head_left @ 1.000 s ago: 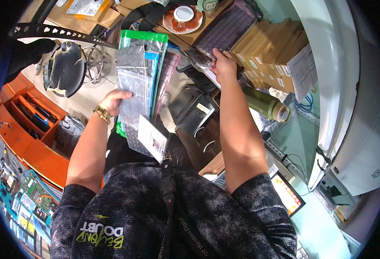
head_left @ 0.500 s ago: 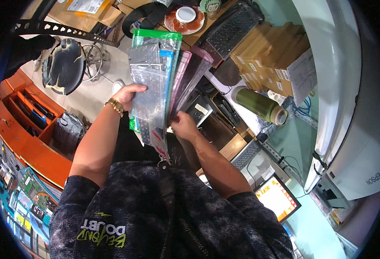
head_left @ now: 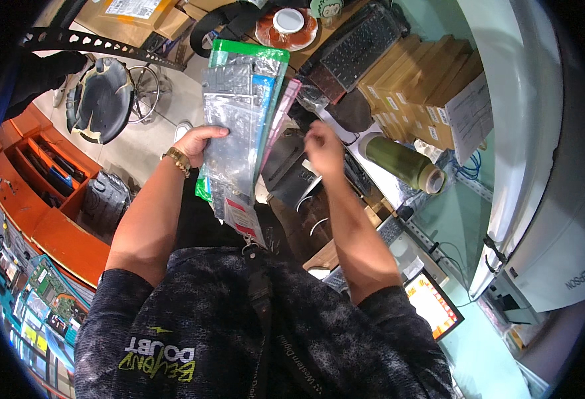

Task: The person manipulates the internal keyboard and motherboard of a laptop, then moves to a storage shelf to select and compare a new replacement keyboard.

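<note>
Both hands are raised above the cluttered table (head_left: 379,193): the left hand (head_left: 199,141) grips a fanned stack of clear plastic packets (head_left: 239,133) from its left edge, while the right hand (head_left: 323,149), loosely curled and holding nothing, hovers just right of the stack, near a green bottle (head_left: 402,161).

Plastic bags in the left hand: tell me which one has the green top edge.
The rearmost bag of the fanned stack: its green strip sticks out above the clear silvery bag in front, and the pink-edged bag peeks out on the right.
</note>
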A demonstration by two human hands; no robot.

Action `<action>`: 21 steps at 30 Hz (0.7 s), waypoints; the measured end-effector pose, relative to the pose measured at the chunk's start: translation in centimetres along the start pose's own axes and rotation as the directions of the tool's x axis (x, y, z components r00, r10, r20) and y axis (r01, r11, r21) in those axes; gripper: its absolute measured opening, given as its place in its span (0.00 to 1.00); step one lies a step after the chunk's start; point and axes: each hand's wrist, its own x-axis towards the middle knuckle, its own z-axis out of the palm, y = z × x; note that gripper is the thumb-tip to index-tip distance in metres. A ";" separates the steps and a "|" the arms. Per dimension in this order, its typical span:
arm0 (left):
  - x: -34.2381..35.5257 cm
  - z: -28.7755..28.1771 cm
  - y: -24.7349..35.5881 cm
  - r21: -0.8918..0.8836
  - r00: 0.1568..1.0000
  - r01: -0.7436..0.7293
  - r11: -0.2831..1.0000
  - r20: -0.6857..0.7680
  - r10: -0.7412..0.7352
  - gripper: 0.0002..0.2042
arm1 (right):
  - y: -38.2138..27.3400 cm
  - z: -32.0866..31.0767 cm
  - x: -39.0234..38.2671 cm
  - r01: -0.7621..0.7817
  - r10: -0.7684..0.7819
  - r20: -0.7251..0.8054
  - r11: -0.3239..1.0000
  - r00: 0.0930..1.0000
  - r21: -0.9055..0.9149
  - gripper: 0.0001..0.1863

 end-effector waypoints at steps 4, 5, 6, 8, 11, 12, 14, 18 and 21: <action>-1.5 -2.4 -0.3 -0.004 0.998 -0.002 1.000 -0.070 0.002 0.28 | -6.5 -2.5 7.9 -0.175 0.257 -0.261 0.938 0.930 0.300 0.22; -1.8 -3.1 -0.5 -0.004 0.995 -0.017 1.000 -0.095 0.017 0.28 | -7.3 -2.8 9.4 -0.231 0.320 -0.239 0.913 0.917 0.336 0.19; -2.2 -3.0 -0.3 -0.001 0.995 -0.015 1.000 -0.095 0.015 0.28 | -7.7 -3.2 10.6 -0.286 0.383 -0.218 0.883 0.898 0.372 0.17; -3.2 -3.1 0.3 0.043 0.994 -0.055 0.998 -0.092 0.059 0.29 | -8.1 -3.5 12.4 -0.320 0.432 -0.202 0.849 0.879 0.420 0.15; -4.1 -3.4 0.8 0.046 0.993 -0.084 0.995 -0.082 0.087 0.29 | -8.6 -3.4 14.1 -0.386 0.521 -0.179 0.785 0.835 0.484 0.12; -4.4 -3.8 0.9 0.051 0.991 -0.090 0.995 -0.096 0.095 0.29 | -8.9 -3.3 14.4 -0.419 0.563 -0.176 0.757 0.807 0.501 0.12; -4.8 -4.2 1.0 0.047 0.990 -0.104 0.993 -0.096 0.108 0.29 | -9.1 -3.5 14.7 -0.439 0.579 -0.164 0.747 0.799 0.498 0.12; -5.2 -4.1 1.4 0.030 0.987 -0.127 0.991 -0.092 0.129 0.29 | -9.2 -3.1 15.2 -0.501 0.656 -0.166 0.694 0.736 0.517 0.13; -5.5 -3.7 1.3 -0.003 0.978 -0.175 0.985 -0.118 0.173 0.30 | -9.5 -2.7 15.0 -0.502 0.645 -0.242 0.735 0.725 0.456 0.14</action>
